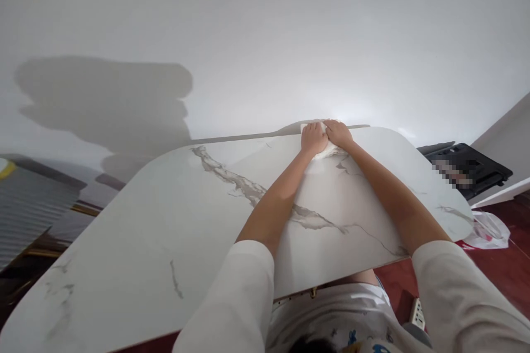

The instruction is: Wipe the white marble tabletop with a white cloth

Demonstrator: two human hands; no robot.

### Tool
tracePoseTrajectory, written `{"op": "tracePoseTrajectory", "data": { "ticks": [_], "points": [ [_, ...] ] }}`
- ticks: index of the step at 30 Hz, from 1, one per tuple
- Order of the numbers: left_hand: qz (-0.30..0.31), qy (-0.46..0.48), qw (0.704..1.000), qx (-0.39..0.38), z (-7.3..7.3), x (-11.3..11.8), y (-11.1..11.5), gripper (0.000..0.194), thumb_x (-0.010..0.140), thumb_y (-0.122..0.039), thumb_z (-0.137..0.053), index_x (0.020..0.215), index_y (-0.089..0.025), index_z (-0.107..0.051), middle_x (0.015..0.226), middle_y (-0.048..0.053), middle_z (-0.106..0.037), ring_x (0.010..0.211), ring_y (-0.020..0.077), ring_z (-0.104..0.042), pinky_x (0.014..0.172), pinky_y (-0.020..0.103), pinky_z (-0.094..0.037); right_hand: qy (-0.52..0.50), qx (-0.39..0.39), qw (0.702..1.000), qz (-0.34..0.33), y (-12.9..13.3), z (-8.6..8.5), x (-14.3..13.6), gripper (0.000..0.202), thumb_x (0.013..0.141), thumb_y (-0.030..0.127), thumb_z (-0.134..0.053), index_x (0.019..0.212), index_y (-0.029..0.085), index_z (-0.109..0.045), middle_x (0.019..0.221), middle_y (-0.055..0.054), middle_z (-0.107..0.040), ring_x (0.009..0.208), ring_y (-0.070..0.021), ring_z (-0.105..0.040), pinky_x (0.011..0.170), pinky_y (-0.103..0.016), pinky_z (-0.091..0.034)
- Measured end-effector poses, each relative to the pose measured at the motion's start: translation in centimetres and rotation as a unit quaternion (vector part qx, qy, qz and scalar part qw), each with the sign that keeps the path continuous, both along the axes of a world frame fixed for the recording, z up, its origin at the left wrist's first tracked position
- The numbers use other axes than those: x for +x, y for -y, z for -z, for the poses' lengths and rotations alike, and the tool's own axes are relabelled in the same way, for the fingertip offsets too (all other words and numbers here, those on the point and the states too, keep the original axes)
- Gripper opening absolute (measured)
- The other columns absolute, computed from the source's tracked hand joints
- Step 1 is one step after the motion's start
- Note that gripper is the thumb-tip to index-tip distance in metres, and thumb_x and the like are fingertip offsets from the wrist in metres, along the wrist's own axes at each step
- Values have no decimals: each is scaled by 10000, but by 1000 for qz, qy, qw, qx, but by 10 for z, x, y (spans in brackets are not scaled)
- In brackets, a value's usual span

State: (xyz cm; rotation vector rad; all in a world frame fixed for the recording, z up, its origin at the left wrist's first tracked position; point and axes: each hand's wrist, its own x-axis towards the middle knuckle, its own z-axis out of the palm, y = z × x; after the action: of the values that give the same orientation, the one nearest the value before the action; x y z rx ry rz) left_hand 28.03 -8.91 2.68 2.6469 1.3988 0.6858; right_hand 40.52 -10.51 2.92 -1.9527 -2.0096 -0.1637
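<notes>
A white marbled table (215, 220) with rounded corners stands against the wall. Both arms reach across it to the far edge. There my left hand (314, 138) presses down on a white cloth (325, 151), fingers pointing toward the wall. Right beside it, my right hand (338, 134) lies on the same cloth, its fingers angled to the left and close to my left hand. The cloth shows between and below the hands, flat on the tabletop.
A pale wall (256, 44) rises behind the table. To the right are a black case (488, 162) and a plastic bag (491, 231) on the red floor. A power strip (417, 313) lies at the lower right. Grey ribbed material (33, 209) is at the left.
</notes>
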Motion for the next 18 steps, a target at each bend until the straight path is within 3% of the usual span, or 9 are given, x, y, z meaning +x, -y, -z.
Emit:
{"op": "tracePoseTrajectory", "data": {
  "ticks": [8, 18],
  "points": [
    [-9, -5, 1000, -17, -3, -12, 50, 400, 937, -178, -342, 1289, -92, -513, 1416, 189, -549, 1388, 287, -426, 1170, 395, -279, -18, -16, 1000, -4, 43, 2, -12, 510, 965, 203, -252, 1401, 140, -510, 1495, -124, -523, 1401, -267, -430, 1141, -469, -334],
    [-3, -20, 1000, -17, -6, -38, 153, 374, 927, -194, -367, 1247, -86, -527, 1294, 189, -600, 1284, 322, -493, 1122, 446, -340, -3, -30, 998, -50, 144, 4, -29, 535, 965, 216, -235, 1422, 125, -498, 1493, -130, -525, 1397, -300, -439, 1142, -524, -335]
  ]
}}
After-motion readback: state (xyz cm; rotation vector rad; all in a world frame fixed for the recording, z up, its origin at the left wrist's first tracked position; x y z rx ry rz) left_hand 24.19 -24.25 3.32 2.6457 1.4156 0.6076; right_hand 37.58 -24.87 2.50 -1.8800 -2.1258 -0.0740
